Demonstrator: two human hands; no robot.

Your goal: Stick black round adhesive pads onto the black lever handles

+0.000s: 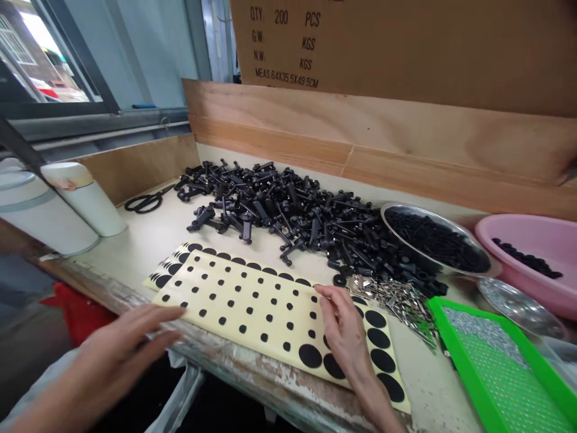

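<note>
A pale yellow sheet with small black dots [265, 288] lies at the table's front edge. Under it, sheets with large black round stickers [383, 361] stick out at the left, the back and the right. My right hand [345, 331] is over the right part of the dotted sheet, fingers curled and the index fingertip by a dot. What its fingers may pinch is hidden. My left hand [121, 349] is smeared by motion at the sheet's left front corner. Its index finger and thumb are apart, the fingertip close to a dot.
Behind the sheets lies a heap of black plastic parts [279, 204], with metal pieces [401, 300] beside it. On the right are a steel bowl [484, 267], a pink basin [496, 225] and a green tray [464, 361]. Scissors [144, 203] and white flasks [90, 198] are left.
</note>
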